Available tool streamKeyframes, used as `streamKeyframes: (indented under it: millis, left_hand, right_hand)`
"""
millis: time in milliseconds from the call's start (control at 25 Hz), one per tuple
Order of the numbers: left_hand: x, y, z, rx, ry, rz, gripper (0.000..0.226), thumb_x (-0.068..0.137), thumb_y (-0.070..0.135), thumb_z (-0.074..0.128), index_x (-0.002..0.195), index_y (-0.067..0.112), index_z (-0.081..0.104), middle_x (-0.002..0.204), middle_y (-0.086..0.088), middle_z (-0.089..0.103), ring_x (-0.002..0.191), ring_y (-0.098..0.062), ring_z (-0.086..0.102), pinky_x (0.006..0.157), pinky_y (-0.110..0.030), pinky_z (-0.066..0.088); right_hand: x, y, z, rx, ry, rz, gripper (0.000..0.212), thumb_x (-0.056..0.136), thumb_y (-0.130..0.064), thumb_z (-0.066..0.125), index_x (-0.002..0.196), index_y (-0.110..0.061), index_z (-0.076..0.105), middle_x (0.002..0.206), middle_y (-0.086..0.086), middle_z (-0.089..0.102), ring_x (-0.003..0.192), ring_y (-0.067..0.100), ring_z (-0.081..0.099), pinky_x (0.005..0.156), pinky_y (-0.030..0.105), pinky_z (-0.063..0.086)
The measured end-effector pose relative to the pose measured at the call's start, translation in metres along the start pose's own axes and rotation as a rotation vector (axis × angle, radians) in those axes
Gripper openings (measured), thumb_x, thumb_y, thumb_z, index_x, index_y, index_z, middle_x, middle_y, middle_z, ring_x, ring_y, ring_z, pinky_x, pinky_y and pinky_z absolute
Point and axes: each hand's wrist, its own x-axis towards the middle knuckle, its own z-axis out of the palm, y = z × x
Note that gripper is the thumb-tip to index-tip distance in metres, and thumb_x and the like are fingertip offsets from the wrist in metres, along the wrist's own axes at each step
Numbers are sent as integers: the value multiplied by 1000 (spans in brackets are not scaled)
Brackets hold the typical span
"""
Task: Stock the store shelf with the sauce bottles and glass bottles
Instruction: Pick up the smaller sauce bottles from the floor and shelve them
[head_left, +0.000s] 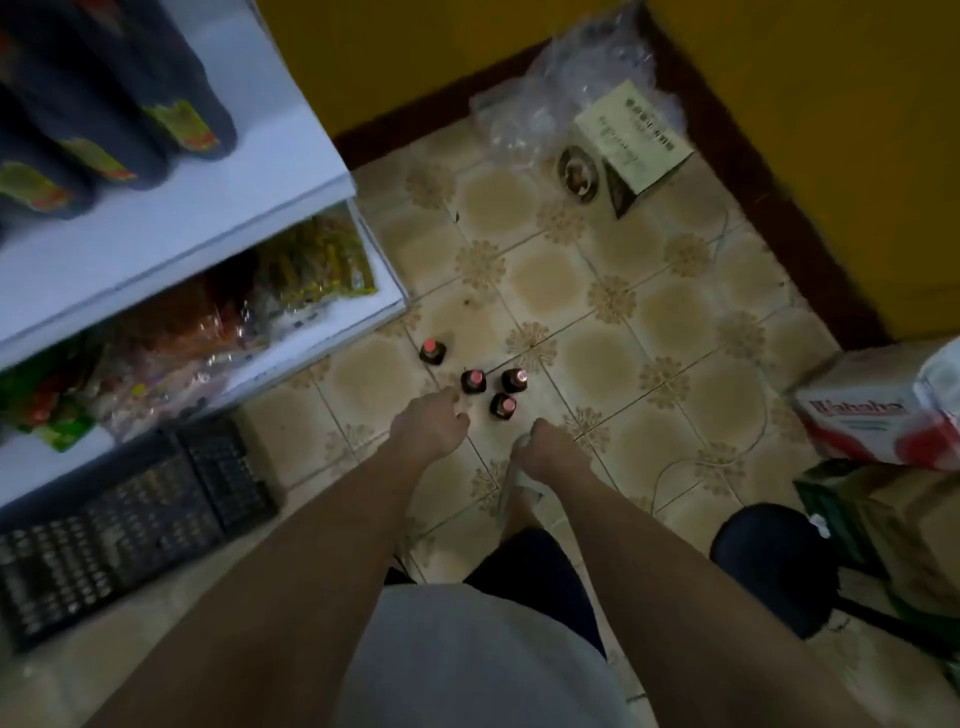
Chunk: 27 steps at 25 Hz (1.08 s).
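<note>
Several small dark bottles with pink caps stand upright on the tiled floor: one (432, 351) apart at the left, then a close group (473, 381), (514, 380), (503, 406). My left hand (431, 423) hangs just left of the group with loosely curled fingers, holding nothing. My right hand (545, 447) hangs just below the nearest bottle, fingers curled, also holding nothing. On the white shelf (249, 171) at upper left, large dark sauce bottles (119, 119) with green and red labels stand in rows.
The lower shelf holds plastic snack packets (218, 322). A black plastic crate (130, 530) lies on the floor at left. A cardboard box (634, 145) and clear plastic wrap sit by the yellow wall. Cartons (878, 415) and a dark stool (774, 561) stand at right.
</note>
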Motion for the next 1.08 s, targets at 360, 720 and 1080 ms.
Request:
streamKeyframes:
  millis: [360,720,1080]
  left_hand:
    - [197,-16,184,-214,-39,-164,40,95,21,50,135,21,47,123,-4,63,111,-24,59,91,-35,48]
    - [328,-73,292,-206,-24,-190,53,91,17,53,140,28,37,119,-3,64,100,-25,64,86,-43,54]
    - [308,-98,291,-263,-52,-181,62,90,20,59,145,28,32,133,-1,57,112,-25,60,91,-40,51]
  right_hand:
    - [245,76,70,-73,-84,-24,45,93,-29,57,131,-13,40,120,13,59,112,32,59,84,38,49]
    - [402,68,173,-217,75,-226,55,95,-33,57,144,-21,35,118,14,62,106,34,62,83,40,49]
    - [400,50,150,-323,-27,-336,17,91,-27,59,101,-14,65,92,9,64,84,27,62,70,31,48]
